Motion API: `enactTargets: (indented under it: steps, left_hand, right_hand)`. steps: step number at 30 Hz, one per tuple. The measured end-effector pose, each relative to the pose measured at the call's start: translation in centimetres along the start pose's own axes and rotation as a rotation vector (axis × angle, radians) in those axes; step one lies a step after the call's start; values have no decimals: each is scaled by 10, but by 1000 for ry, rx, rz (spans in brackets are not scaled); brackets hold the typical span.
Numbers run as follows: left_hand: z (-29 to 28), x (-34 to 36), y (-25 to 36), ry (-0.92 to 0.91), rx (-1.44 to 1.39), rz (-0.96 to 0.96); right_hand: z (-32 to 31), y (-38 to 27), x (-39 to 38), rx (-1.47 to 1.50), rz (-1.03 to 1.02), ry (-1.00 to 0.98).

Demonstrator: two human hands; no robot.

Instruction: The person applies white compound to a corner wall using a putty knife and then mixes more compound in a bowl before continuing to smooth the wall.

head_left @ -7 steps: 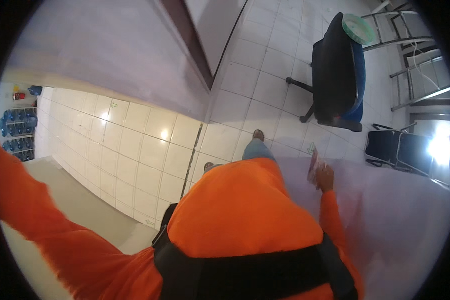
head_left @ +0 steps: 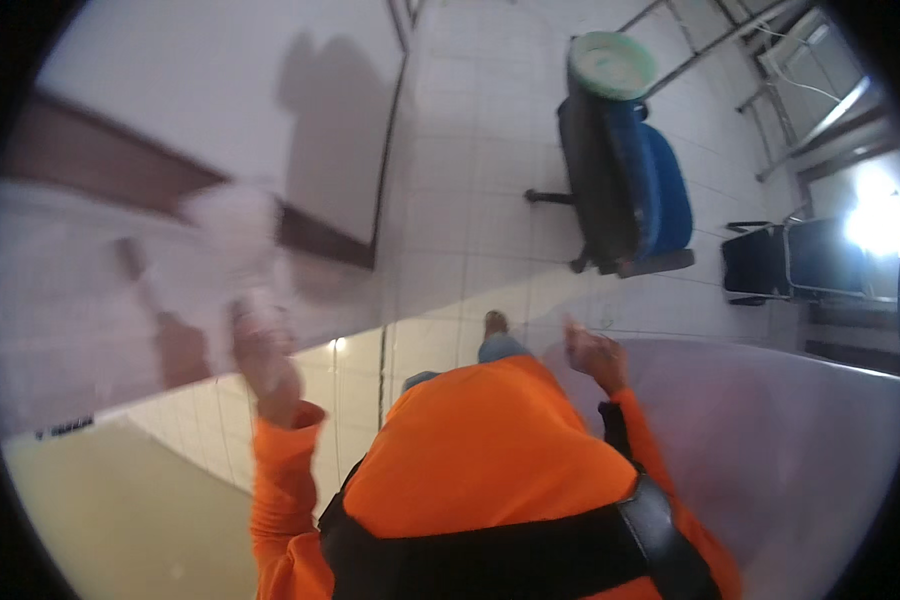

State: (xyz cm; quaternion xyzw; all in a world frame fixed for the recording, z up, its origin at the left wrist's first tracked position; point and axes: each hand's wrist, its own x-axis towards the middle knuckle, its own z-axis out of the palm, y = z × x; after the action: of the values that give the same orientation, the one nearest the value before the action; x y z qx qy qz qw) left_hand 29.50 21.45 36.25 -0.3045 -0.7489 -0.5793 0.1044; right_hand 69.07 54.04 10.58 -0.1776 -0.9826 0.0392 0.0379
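A pale, motion-blurred cloth (head_left: 225, 235) sits at the raised left hand (head_left: 262, 365); blur hides whether the fingers clench it, so I cannot tell. The right hand (head_left: 595, 355) hovers over the pale desk (head_left: 770, 430), fingers loosely curled and released, grasping nothing visible. Farther right, a black and blue office chair (head_left: 625, 175) carries a round green basin (head_left: 610, 63); its contents are unreadable.

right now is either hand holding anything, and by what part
The left hand is raised with a blurred white thing above it; whether it grips it, and where, cannot be told. The right hand looks open, holding nothing.
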Motion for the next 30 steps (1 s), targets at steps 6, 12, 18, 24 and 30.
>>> enactTargets:
  steps: [6,12,18,24,30]
  left_hand:
    - [176,-2,-32,-242,-437,-853]
    - [248,61,-40,-392,-552,-886]
    - [340,118,-133,-738,-744,-1120]
    - [426,206,-136,-889,-797,-878]
    - [457,249,-88,-960,-695,-730]
  right_hand:
    - [-128,16,181,1031,487,108]
    - [-188,42,241,1711,552,312]
    - [-188,96,252,1601,661,829]
    - [-206,100,270,396,892,678]
    - [-196,145,301,2016,727,1407]
